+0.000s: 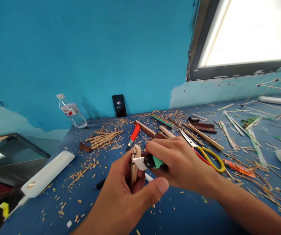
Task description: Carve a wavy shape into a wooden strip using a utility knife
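Observation:
My left hand (128,192) is closed round a small pale wood block (133,164) with wavy black lines drawn on its side, held upright above the blue table. A green and black utility knife (155,162) is gripped in my right hand (177,160). Its broad, pale blade lies against the right side of the block, pointing left. Just beyond the block rests a red utility knife (134,133) with its blade toward me. Part of a black marker (100,184) shows left of my left hand.
Wood shavings litter the blue table (64,182). Yellow-handled scissors (204,153) and wood strips (204,135) lie right of my right hand. Carved sticks (106,138), a tilted water bottle (71,111) and a white power strip (48,173) are leftward. A phone (119,105) leans on the wall.

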Tool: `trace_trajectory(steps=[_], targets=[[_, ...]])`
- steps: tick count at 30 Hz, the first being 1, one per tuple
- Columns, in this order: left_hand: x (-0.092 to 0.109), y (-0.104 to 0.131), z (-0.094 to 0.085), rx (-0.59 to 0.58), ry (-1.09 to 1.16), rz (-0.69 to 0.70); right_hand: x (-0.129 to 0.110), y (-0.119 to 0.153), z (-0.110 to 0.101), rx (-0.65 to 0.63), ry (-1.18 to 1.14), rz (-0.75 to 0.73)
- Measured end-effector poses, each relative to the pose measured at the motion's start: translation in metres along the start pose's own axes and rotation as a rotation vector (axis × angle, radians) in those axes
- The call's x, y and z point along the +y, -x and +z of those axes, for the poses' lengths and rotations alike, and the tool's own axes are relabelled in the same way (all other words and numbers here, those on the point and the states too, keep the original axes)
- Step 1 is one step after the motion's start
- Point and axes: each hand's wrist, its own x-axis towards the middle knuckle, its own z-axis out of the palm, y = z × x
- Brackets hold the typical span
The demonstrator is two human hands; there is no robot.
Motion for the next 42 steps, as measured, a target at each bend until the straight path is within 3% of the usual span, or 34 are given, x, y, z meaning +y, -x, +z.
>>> trace_trajectory(steps=[3, 6, 10, 14, 18, 31, 38, 42], targets=[[-0.005, 0.003, -0.002, 0.072, -0.041, -0.075, 0.0, 0.001, 0.002, -0.004, 0.028, -0.018], [-0.008, 0.005, -0.002, 0.115, -0.072, -0.061, -0.001, 0.002, 0.004, 0.008, 0.026, -0.028], [-0.008, 0.002, -0.001, 0.078, -0.114, -0.035, -0.004, 0.002, 0.003, -0.01, 0.025, -0.013], [-0.012, -0.007, -0.002, -0.054, -0.119, 0.143, -0.007, 0.003, 0.0, -0.09, -0.002, 0.068], [-0.02, -0.01, -0.006, -0.035, -0.167, 0.235, -0.009, 0.003, 0.002, -0.167, -0.012, 0.213], [-0.037, -0.023, -0.002, 0.15, -0.141, 0.086, -0.003, -0.008, 0.018, -0.227, 0.306, 0.435], [-0.033, -0.03, -0.006, 0.122, -0.142, 0.109, 0.005, -0.008, 0.024, -0.145, 0.319, 0.338], [-0.029, -0.028, -0.004, 0.124, -0.123, 0.128, 0.013, -0.007, 0.02, -0.107, 0.181, 0.243]])
